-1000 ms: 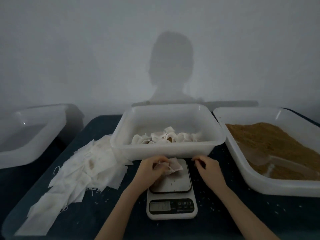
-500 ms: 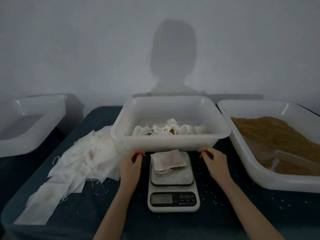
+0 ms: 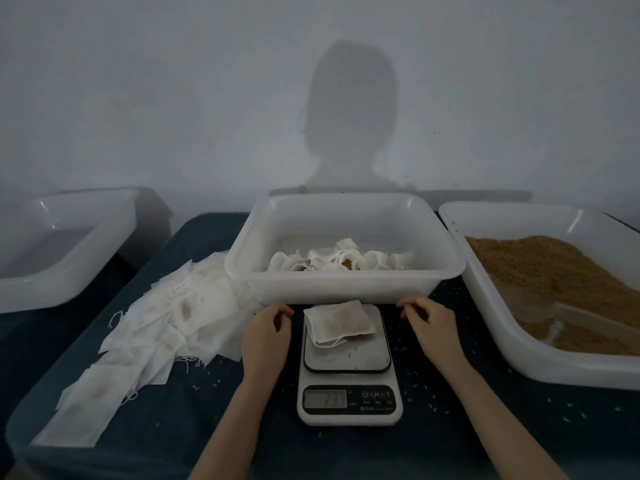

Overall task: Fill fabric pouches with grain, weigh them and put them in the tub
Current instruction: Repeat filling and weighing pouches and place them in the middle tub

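Note:
A filled white fabric pouch [image 3: 338, 321] lies on the platform of a small white kitchen scale [image 3: 348, 368], whose display shows digits. My left hand [image 3: 266, 336] rests on the table just left of the scale, fingers loosely curled, holding nothing. My right hand [image 3: 431, 322] rests to the scale's right in the same way, apart from the pouch. Behind the scale stands a white tub [image 3: 346, 285] with several filled pouches [image 3: 341, 259] inside. A larger tub [image 3: 540, 355] at the right holds brown grain [image 3: 554, 271].
A heap of flat, unfilled pouches [image 3: 152, 327] spreads over the dark tabletop left of the middle tub. Another white tub [image 3: 65, 251] sits at the far left. Loose grains dot the cloth around the scale. A wall stands close behind the tubs.
My left hand let go of the pouch on the scale and drew off to the left. Both hands now rest beside the scale; the pouch lies alone on it.

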A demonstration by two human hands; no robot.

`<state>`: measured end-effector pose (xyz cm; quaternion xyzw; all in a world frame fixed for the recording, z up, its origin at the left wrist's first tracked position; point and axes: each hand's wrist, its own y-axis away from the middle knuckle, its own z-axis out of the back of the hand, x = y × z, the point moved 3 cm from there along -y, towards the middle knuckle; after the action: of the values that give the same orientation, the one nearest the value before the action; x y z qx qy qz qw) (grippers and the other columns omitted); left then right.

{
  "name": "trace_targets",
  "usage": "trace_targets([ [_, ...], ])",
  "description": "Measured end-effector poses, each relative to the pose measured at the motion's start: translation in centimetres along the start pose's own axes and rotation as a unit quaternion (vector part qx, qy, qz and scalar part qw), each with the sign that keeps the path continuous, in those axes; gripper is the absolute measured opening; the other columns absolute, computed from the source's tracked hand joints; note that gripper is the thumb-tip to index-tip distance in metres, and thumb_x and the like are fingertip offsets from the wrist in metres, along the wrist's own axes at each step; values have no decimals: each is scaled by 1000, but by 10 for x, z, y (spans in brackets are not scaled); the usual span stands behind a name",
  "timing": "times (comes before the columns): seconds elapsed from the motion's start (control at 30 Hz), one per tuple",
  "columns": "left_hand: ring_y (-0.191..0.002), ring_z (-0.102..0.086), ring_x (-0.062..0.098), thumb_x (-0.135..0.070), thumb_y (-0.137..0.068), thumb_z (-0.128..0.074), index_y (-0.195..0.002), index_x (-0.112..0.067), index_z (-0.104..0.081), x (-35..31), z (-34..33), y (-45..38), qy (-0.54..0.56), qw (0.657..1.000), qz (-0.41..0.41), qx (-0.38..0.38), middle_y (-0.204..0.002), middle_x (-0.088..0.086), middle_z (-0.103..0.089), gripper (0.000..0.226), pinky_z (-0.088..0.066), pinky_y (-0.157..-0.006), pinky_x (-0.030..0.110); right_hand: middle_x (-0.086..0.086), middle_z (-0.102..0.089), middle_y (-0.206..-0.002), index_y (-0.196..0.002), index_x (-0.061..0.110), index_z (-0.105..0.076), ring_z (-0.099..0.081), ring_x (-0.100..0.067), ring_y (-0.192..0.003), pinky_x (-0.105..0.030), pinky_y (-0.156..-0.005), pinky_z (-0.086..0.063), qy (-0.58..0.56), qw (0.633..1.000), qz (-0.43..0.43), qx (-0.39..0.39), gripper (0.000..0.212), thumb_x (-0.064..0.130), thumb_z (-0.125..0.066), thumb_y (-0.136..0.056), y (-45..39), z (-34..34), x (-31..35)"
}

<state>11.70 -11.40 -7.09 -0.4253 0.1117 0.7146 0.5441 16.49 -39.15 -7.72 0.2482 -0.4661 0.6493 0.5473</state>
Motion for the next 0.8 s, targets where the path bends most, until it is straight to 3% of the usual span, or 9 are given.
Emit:
trace_targets([
  [0.27,-75,-56,5,-11,-92,-52,-95,-20,-68,-1,0,0,-11,1000,-7,9,-82,-12,-62,18,-37,-60,17,12,-66,-82,-87,28,-67,-60,7,-79,-5,-70,-43,12,1000,2,9,23,7,-58,-91,1,1,3],
  [0.53,-73,-50,-4,-11,-93,-52,-100,-18,-67,2,-3,-1,-23,1000,-6,19,-82,-14,-58,18,-33,-60,11,17,-66,-83,-84,34,-65,-60,8,-80,-2,-72,-43,28,999,5,19,29,6,-59,-90,4,0,4],
  [0.8,-72,-54,2,-9,-94,-52,-99,-18,-67,2,-1,0,-16,999,7,27,-79,-13,-58,18,-39,-59,19,17,-67,-83,-83,39,-64,-62,6,-80,-4,-72,-44,20,999,15,20,33,7,-60,-90,6,0,10],
])
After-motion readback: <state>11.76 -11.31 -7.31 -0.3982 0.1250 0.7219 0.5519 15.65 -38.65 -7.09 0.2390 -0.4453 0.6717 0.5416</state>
